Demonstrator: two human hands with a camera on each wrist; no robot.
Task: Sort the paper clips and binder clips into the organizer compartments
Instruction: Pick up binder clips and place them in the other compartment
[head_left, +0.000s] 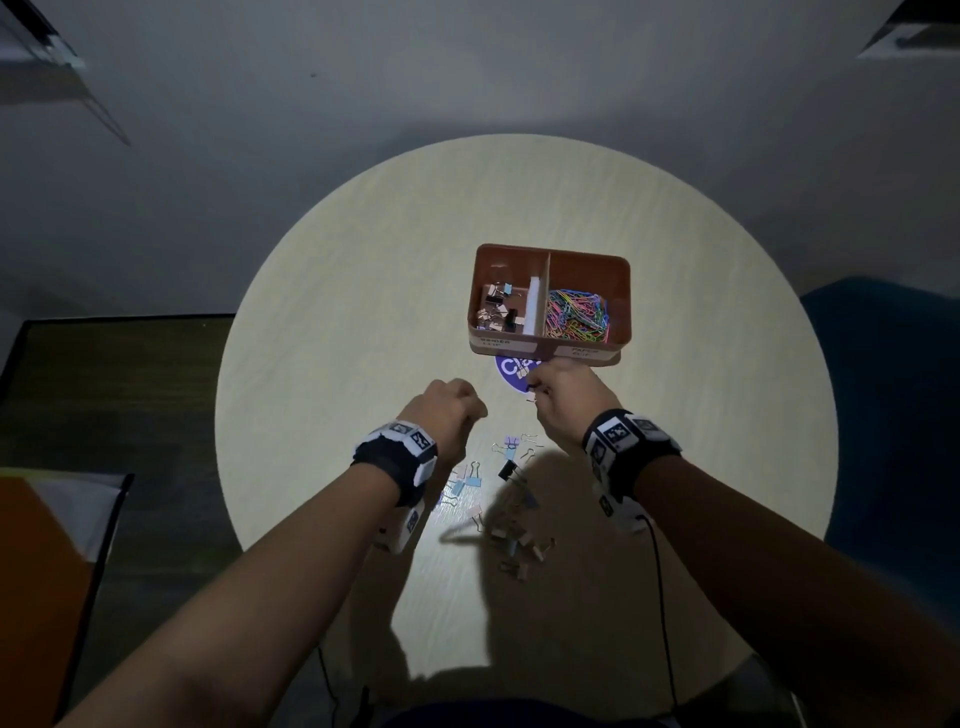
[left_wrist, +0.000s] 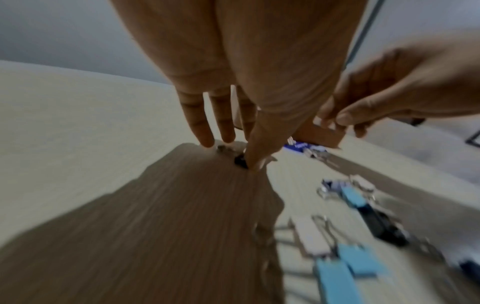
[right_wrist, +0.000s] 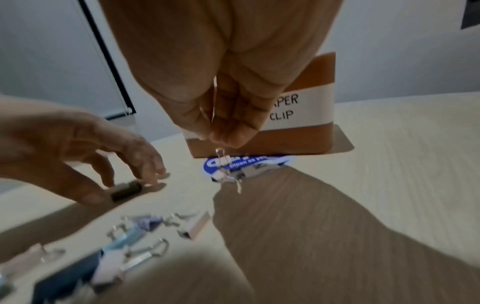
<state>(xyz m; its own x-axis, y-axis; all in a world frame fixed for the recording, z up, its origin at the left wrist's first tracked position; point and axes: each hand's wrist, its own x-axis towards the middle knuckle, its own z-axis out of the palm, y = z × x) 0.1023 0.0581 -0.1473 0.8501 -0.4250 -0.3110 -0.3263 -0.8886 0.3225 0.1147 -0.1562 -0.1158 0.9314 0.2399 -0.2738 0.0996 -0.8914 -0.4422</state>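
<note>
A brown two-part organizer (head_left: 550, 349) stands on the round table. Its left part holds binder clips (head_left: 497, 310) and its right part coloured paper clips (head_left: 577, 315). My right hand (head_left: 535, 388) hovers just in front of the organizer and pinches the wire handle of a small pale binder clip (right_wrist: 222, 173), which dangles below the fingers (right_wrist: 233, 135). My left hand (head_left: 467, 410) reaches down to the table and pinches a dark binder clip (right_wrist: 126, 190) between thumb and fingers (left_wrist: 205, 133). Several loose binder clips (head_left: 511, 519) lie between my wrists.
A round blue sticker (head_left: 511, 373) lies on the table at the organizer's front. The front wall (right_wrist: 298, 142) carries a "PAPER CLIP" label. A black cable (head_left: 658, 597) runs from my right wrist. A blue seat (head_left: 893, 395) stands beyond the table's right edge.
</note>
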